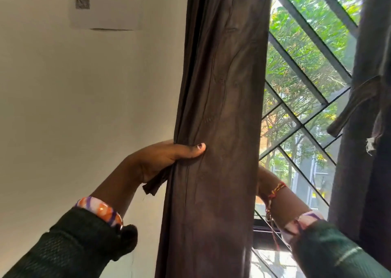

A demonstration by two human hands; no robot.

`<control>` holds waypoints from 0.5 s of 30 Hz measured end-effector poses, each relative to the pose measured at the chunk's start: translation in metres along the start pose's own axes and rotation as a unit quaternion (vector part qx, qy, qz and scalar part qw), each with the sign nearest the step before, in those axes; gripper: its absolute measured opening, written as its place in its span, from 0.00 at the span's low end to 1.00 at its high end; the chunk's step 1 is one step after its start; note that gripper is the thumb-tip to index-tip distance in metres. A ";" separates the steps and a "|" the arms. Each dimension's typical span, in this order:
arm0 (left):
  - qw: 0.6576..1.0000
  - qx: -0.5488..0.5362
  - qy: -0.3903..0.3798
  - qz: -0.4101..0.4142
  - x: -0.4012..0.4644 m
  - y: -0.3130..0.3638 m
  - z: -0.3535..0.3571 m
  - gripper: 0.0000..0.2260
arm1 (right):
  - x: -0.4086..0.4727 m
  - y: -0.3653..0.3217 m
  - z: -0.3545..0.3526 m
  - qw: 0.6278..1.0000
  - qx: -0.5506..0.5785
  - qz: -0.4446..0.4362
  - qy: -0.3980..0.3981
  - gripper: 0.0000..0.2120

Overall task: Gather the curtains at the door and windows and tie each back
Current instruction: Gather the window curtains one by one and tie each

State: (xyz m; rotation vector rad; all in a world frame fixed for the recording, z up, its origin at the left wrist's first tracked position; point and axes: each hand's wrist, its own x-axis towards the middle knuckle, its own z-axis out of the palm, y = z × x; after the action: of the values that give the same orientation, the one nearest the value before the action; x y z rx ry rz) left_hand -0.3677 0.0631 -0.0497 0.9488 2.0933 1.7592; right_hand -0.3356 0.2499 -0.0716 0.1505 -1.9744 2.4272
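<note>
Soft, light curtain (220, 108), best gathered mid-height: left hand (167, 159) fingers closed on its edge, right hand (262, 182) hidden behind, grip unclear.

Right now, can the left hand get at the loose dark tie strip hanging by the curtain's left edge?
Probably yes. The tie strip hangs just under the left hand, which grips the brown curtain at its edge; nothing lies between them. The hand would likely have to loosen that grip.

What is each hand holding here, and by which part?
The left hand grips the dark brown curtain at its wall-side edge, thumb across the front, a tie strip dangling below. The right hand reaches behind the window-side edge; its grip is hidden.
</note>
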 end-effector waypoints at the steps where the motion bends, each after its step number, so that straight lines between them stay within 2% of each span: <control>1: 1.000 0.008 -0.002 -0.001 0.000 0.001 0.000 0.17 | -0.003 0.003 0.002 1.000 0.007 -0.001 -0.010 0.16; 2: 1.000 0.014 -0.006 -0.002 0.000 0.003 -0.001 0.17 | -0.001 0.006 0.001 1.000 0.009 -0.001 -0.008 0.19; 4: 1.000 0.011 -0.015 0.001 -0.002 0.004 -0.002 0.15 | 0.002 0.011 -0.002 1.000 0.013 -0.005 0.010 0.19; 8: 1.000 -0.002 -0.017 0.003 -0.004 0.003 -0.006 0.12 | -0.004 0.005 -0.001 0.999 -0.012 0.005 -0.037 0.15; 10: 1.000 -0.001 -0.003 -0.003 -0.004 0.002 -0.008 0.07 | 0.004 0.001 -0.011 0.999 -0.034 -0.031 0.015 0.23; 11: 1.000 -0.004 0.008 -0.005 -0.003 0.001 -0.009 0.06 | 0.004 -0.002 -0.014 0.998 -0.036 -0.058 0.018 0.23; 13: 0.999 0.004 0.033 -0.004 0.001 0.000 -0.008 0.05 | 0.007 -0.008 -0.020 0.992 -0.061 -0.104 0.036 0.11; 15: 0.997 0.038 0.065 0.005 0.006 -0.001 -0.003 0.07 | 0.006 -0.012 -0.027 0.978 -0.130 -0.124 0.104 0.05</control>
State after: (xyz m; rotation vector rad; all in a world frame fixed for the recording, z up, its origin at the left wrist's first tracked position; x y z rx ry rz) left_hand -0.3744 0.0646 -0.0491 0.8873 2.2545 1.8026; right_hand -0.3429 0.2785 -0.0648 0.1256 -2.0163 1.9315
